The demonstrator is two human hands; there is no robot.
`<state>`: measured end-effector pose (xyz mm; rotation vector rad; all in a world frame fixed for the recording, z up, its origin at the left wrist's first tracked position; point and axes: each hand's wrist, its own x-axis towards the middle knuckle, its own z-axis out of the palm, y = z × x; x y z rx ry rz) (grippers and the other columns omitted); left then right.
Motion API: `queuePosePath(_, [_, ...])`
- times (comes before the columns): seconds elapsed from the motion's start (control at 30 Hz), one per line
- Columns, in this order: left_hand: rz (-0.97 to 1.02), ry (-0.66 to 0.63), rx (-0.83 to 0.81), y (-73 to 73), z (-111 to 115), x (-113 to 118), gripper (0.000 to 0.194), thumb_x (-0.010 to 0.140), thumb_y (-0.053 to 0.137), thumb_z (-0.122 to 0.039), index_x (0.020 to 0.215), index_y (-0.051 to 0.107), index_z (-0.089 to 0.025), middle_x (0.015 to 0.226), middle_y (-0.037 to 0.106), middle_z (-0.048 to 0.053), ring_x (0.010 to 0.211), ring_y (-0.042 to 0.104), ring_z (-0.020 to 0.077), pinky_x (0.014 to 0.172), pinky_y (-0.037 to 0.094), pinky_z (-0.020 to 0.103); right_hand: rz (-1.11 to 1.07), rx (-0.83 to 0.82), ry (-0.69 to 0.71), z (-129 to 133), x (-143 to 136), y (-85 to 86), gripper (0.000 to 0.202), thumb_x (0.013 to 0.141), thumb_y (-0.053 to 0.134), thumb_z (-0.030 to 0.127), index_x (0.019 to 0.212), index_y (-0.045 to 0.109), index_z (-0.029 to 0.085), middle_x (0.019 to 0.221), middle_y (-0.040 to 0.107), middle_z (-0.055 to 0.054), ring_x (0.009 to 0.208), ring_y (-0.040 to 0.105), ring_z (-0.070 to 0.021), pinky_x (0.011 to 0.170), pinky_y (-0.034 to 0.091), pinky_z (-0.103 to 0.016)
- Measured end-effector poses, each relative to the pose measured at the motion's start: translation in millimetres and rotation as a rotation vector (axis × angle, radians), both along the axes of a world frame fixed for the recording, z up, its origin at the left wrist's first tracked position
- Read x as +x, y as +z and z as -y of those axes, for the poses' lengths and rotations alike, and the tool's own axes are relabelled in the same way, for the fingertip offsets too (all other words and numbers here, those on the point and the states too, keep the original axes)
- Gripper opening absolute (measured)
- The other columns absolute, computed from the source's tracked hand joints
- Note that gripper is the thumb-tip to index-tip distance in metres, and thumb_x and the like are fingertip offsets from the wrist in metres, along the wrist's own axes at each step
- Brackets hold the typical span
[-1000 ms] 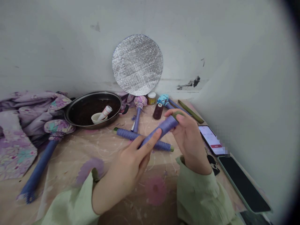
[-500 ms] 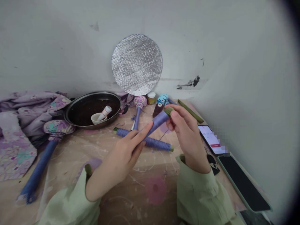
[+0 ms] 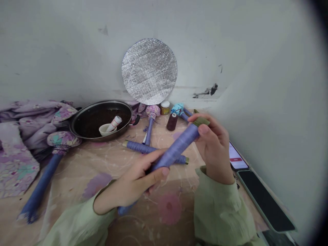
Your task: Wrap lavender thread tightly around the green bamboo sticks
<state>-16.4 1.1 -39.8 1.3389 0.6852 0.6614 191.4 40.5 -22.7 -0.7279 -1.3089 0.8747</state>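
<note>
A thick stick wound with blue-purple thread (image 3: 179, 145) is held slantwise above the table, its green end up at the right. My left hand (image 3: 135, 181) is wrapped round its lower part, thumb on top. The fingers of my right hand (image 3: 214, 147) pinch the stick near the green end. Behind and below it, a second thread-wound stick (image 3: 140, 147) with greenish ends lies on the cloth, partly hidden by the held stick and my left hand.
At the back left stands a dark pan (image 3: 101, 138) with a small white cup (image 3: 104, 129). A dark thread spool (image 3: 172, 122) and a lidded jar (image 3: 165, 107) are at the back. Two phones (image 3: 266, 200) (image 3: 238, 157) lie right. A blue-handled, cloth-headed stick (image 3: 43, 184) lies left.
The held stick has come nearer, with more of its wound length showing. My left hand has moved down along it, and my right hand has shifted right. The dark spool now shows fully.
</note>
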Motion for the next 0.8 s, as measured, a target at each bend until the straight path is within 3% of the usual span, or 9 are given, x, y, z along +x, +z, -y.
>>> queuePosePath(0.13, [0.047, 0.136, -0.028, 4.5, -6.0, -1.9, 0.044, 0.096, 0.065, -0.038, 0.135, 0.056, -0.019, 0.073, 0.046, -0.007, 0.048, 0.038, 0.0009, 0.041, 0.032, 0.011, 0.011, -0.006, 0.035, -8.5, 1.5, -2.7, 0.026, 0.091, 0.069, 0.051, 0.090, 0.074, 0.026, 0.067, 0.052, 0.002, 0.058, 0.041, -0.0143, 0.053, 0.034, -0.029])
queuePosePath(0.3, [0.184, 0.055, -0.194, 15.7, -12.4, -10.5, 0.028, 0.095, 0.065, -0.035, 0.116, 0.063, -0.016, 0.072, 0.050, -0.006, 0.041, 0.037, -0.0007, 0.036, 0.029, 0.010, 0.061, -0.072, -0.019, -13.4, 3.2, -4.5, 0.023, 0.091, 0.069, 0.042, 0.078, 0.071, 0.022, 0.058, 0.047, 0.004, 0.052, 0.039, -0.0119, 0.050, 0.030, -0.029])
queuePosePath(0.5, [0.245, 0.032, -0.351, 21.8, -14.0, -17.7, 0.023, 0.093, 0.066, -0.033, 0.109, 0.065, -0.016, 0.068, 0.052, -0.006, 0.038, 0.030, -0.0012, 0.034, 0.027, 0.010, 0.094, -0.112, -0.068, -8.1, 5.2, -1.3, 0.012, 0.086, 0.069, 0.026, 0.076, 0.071, 0.021, 0.062, 0.056, 0.003, 0.049, 0.037, -0.0095, 0.047, 0.029, -0.027])
queuePosePath(0.63, [0.175, 0.059, -0.297, 21.5, -15.7, -16.7, 0.019, 0.092, 0.066, -0.032, 0.102, 0.065, -0.016, 0.069, 0.052, -0.006, 0.039, 0.032, -0.0010, 0.035, 0.027, 0.010, 0.109, -0.104, -0.066, -4.1, 3.9, 0.5, 0.013, 0.087, 0.067, 0.022, 0.075, 0.070, 0.021, 0.058, 0.051, 0.005, 0.050, 0.037, -0.0097, 0.047, 0.029, -0.027])
queuePosePath(0.8, [0.001, 0.129, -0.082, 18.2, -17.3, -11.3, 0.023, 0.094, 0.064, -0.038, 0.098, 0.065, -0.015, 0.071, 0.049, -0.006, 0.044, 0.038, 0.0008, 0.040, 0.028, 0.013, 0.131, -0.061, -0.107, -1.7, 1.3, 3.2, 0.013, 0.086, 0.066, 0.019, 0.074, 0.068, 0.021, 0.056, 0.046, 0.007, 0.052, 0.038, -0.0106, 0.053, 0.035, -0.028])
